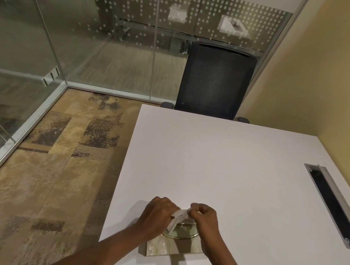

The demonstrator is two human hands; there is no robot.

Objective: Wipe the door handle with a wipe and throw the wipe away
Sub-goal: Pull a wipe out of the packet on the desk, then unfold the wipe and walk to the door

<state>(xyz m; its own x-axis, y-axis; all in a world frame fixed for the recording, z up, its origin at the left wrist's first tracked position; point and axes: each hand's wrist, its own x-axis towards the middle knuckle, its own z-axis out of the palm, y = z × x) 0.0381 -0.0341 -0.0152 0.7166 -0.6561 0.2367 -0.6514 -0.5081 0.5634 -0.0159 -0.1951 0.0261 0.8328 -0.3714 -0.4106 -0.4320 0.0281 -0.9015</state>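
in the head view, a white crumpled paper wipe [178, 216] is pinched between the left hand [157, 214] and the right hand [204, 219], directly above the round opening of a shiny square tissue box [171, 248] on the white table [230, 169]. no door handle is seen.

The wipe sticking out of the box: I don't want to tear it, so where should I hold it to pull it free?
Grip the wipe low, near the box's oval opening, coming from above and drawing straight up. It stands upright from the slot, and both the left hand and right hand already pinch its top.
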